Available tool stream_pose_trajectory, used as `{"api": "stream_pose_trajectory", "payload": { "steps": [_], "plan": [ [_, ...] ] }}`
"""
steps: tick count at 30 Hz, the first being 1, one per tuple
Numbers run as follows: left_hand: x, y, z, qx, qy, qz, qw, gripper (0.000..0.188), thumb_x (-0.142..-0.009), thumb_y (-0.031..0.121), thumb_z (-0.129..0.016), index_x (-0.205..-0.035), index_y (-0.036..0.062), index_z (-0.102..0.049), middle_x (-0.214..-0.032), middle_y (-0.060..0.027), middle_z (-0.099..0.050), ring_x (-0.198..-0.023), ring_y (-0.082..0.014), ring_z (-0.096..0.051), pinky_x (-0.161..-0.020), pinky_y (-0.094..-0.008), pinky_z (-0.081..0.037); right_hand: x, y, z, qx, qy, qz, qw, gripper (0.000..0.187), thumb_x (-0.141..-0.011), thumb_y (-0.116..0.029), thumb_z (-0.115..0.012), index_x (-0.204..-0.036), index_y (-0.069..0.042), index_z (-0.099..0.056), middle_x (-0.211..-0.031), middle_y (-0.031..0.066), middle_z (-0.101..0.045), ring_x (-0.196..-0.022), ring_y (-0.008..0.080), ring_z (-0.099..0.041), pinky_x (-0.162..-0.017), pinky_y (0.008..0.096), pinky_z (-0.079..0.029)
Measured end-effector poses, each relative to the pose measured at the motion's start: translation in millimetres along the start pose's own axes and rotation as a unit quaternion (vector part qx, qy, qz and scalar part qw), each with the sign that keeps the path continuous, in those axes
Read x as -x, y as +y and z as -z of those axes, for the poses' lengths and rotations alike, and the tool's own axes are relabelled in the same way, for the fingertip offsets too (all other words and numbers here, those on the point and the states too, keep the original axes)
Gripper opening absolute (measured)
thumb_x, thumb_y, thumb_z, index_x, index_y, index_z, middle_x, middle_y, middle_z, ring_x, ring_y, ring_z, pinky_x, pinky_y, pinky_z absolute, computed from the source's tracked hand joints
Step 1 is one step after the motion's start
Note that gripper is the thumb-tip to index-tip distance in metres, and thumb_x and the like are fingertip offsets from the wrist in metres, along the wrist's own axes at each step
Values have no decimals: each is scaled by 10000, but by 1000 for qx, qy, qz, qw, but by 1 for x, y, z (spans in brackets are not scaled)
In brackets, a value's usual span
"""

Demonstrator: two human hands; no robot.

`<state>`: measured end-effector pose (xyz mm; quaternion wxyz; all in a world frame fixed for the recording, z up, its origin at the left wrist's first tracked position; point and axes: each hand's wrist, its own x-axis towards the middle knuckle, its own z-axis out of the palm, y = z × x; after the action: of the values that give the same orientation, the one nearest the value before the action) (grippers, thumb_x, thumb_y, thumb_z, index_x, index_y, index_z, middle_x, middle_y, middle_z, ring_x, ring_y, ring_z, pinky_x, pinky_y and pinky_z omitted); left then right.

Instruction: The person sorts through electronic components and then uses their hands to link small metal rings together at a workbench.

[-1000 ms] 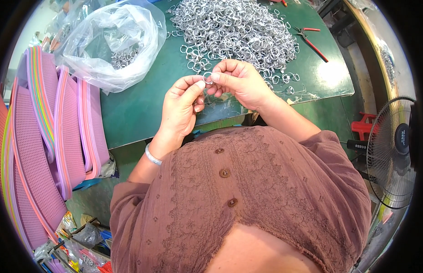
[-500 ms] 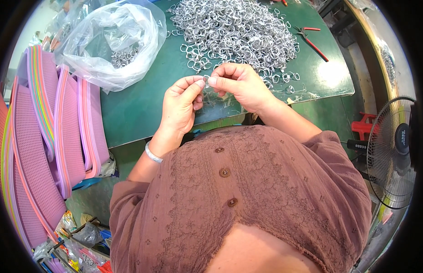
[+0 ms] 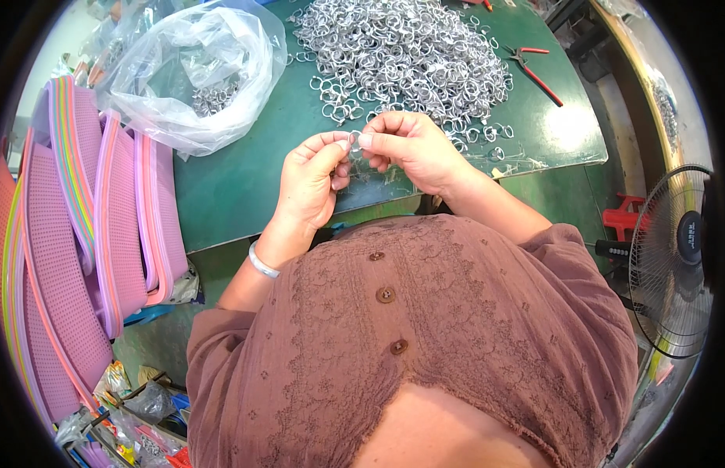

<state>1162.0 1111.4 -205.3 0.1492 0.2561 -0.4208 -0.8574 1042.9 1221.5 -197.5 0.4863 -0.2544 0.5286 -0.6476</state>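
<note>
Between the fingertips of both hands sits one small silver metal ring (image 3: 354,139), just above the near part of the green table (image 3: 230,187). My left hand (image 3: 311,173) pinches it from the left with thumb and forefinger. From the other side my right hand (image 3: 405,148) grips it the same way; its remaining fingers are curled. Just beyond my hands spreads a large heap of similar silver rings (image 3: 405,58), with some loose ones at its near edge. Fine detail on the held ring is partly covered by my fingertips.
A clear plastic bag (image 3: 261,78) with some metal pieces (image 3: 214,99) lies open at the back left. Red-handled pliers (image 3: 540,82) rest right of the heap. Pink perforated baskets (image 3: 58,257) stand at the left. To the right are a fan (image 3: 674,261) and a red stool (image 3: 623,216).
Both hands keep almost the same place and grip. A little more of the ring shows between the fingertips now.
</note>
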Motion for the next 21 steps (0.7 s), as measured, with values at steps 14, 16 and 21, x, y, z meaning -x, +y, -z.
{"api": "stream_pose_trajectory", "payload": {
  "steps": [14,16,21],
  "plan": [
    [5,5,-3,10,-20,-12,1000,101,-791,62,-567,-876,7,-572,-661,16,-510,-519,-39,-436,-430,-159,-324,-1,0,6,-91,-13,-18,996,91,-792,-125,-590,-805,-36,-577,-713,26,-573,-591,82,-507,-568,205,-426],
    [5,5,-4,11,-21,-15,1000,101,-789,53,-570,-880,11,-570,-660,19,-511,-520,-36,-436,-429,-158,-322,-1,1,6,-95,-12,-13,995,90,-793,-124,-588,-807,-36,-577,-711,25,-573,-591,81,-508,-566,205,-426],
    [6,3,-7,-19,-34,-43,998,111,-783,64,-590,-884,22,-571,-669,22,-519,-527,-23,-425,-441,-147,-310,-2,2,4,-100,3,8,995,80,-800,-121,-577,-805,-41,-577,-708,18,-573,-588,78,-509,-559,203,-423]
  ]
}}
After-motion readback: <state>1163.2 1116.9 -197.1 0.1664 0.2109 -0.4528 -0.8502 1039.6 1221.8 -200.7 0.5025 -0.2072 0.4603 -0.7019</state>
